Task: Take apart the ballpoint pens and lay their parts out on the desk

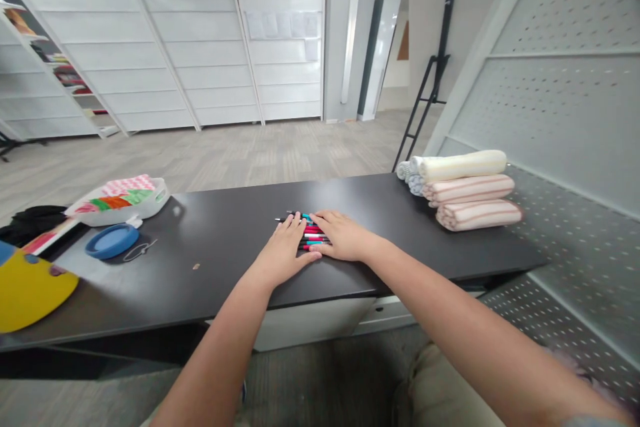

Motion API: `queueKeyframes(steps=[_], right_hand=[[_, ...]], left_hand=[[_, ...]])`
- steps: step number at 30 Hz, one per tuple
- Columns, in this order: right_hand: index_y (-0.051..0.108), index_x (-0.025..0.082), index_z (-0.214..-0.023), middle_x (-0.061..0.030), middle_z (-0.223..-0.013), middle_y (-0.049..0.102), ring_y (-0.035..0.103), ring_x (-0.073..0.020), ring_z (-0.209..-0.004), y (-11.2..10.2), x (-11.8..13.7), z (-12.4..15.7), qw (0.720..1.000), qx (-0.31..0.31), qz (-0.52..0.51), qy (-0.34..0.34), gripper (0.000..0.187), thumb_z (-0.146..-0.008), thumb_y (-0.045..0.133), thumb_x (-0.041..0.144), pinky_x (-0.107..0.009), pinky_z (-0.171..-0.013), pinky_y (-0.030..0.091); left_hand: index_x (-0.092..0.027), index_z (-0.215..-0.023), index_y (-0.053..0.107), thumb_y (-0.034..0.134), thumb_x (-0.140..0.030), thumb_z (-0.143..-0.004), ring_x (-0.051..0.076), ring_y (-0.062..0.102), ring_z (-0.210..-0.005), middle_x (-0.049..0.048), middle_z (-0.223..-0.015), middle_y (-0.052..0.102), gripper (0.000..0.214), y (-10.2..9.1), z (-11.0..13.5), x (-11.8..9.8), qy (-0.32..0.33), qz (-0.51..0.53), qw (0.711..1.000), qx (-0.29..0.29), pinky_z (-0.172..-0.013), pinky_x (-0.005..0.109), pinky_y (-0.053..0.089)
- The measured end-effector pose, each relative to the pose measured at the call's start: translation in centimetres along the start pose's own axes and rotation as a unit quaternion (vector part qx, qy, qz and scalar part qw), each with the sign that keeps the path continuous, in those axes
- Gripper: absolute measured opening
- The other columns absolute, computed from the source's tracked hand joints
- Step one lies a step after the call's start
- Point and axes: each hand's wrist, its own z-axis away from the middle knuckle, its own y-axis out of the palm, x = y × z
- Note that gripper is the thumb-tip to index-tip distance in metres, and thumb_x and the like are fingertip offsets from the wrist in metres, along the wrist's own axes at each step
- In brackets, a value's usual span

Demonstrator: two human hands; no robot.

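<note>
Several pens (314, 235) in red, white, teal and black lie side by side on the dark tabletop (225, 260), in front of me. Over their left ends rests my left hand (283, 250), its fingers stretched forward and the thumb out toward the right. My right hand (343, 235) lies flat across their right ends, fingers pointing left. Both hands touch the pens without wrapping round them. Only the middle of the row and a few tips show; the palms hide the rest.
Rolled towels (473, 190) are stacked at the right, beside a perforated panel (565, 107). At the left are a white basket (163, 195) with colourful items, a blue round lid-like object (113, 241), a thin cord (140, 250) and a yellow curved object (37, 297).
</note>
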Motion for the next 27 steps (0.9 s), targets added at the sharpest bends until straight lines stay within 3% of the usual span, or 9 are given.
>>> queueKeyframes(steps=[4,12,19,23,27], right_hand=[[0.045,0.014,-0.158,-0.0184,-0.151,0.054,0.053,-0.0333,-0.134,-0.5,-0.4,0.0,0.999,0.021,0.049,-0.007,0.074,-0.1,0.054,0.06,-0.047,-0.112,0.044],[0.049,0.024,-0.155,-0.0133,-0.151,0.057,0.056,-0.0311,-0.131,-1.6,-3.4,-0.1,0.996,0.037,0.082,0.029,0.054,-0.107,0.046,0.048,-0.045,-0.106,0.046],[0.048,0.02,-0.155,-0.0169,-0.148,0.057,0.055,-0.0322,-0.131,-1.0,-3.0,-0.3,0.995,0.019,0.078,0.061,0.056,-0.107,0.045,0.05,-0.047,-0.108,0.044],[0.043,0.018,-0.157,-0.0175,-0.153,0.052,0.051,-0.0318,-0.135,-0.4,-1.9,-0.2,0.996,0.008,0.066,0.056,0.068,-0.104,0.048,0.059,-0.046,-0.112,0.042],[0.043,0.017,-0.156,-0.017,-0.15,0.054,0.052,-0.032,-0.132,-0.1,-1.2,-0.5,0.996,0.001,0.068,0.059,0.066,-0.104,0.051,0.057,-0.045,-0.111,0.043]], left_hand=[[-0.007,-0.161,0.034,0.059,-0.074,-0.09,0.038,0.019,-0.16,0.0244,-0.171,0.022,0.101,0.0,0.2,0.2,-0.014,0.01,1.0,-0.017,-0.129,0.056,0.024],[-0.007,-0.156,0.04,0.051,-0.058,-0.1,0.038,0.028,-0.157,0.0259,-0.168,0.03,0.077,0.3,0.5,0.3,-0.026,-0.01,0.999,-0.035,-0.127,0.055,0.027],[0.0,-0.157,0.034,0.056,-0.05,-0.099,0.045,0.027,-0.156,0.0363,-0.163,0.03,0.079,0.4,-0.1,0.3,-0.142,-0.011,0.988,-0.058,-0.125,0.06,0.027],[-0.008,-0.161,0.029,0.056,-0.045,-0.099,0.038,0.023,-0.159,0.0293,-0.167,0.029,0.077,0.1,-0.1,0.7,-0.11,0.044,0.992,-0.044,-0.127,0.059,0.024],[-0.013,-0.162,0.03,0.058,-0.042,-0.097,0.031,0.028,-0.158,0.0239,-0.17,0.025,0.076,-0.4,0.1,1.0,-0.063,0.124,0.989,-0.055,-0.128,0.051,0.028]])
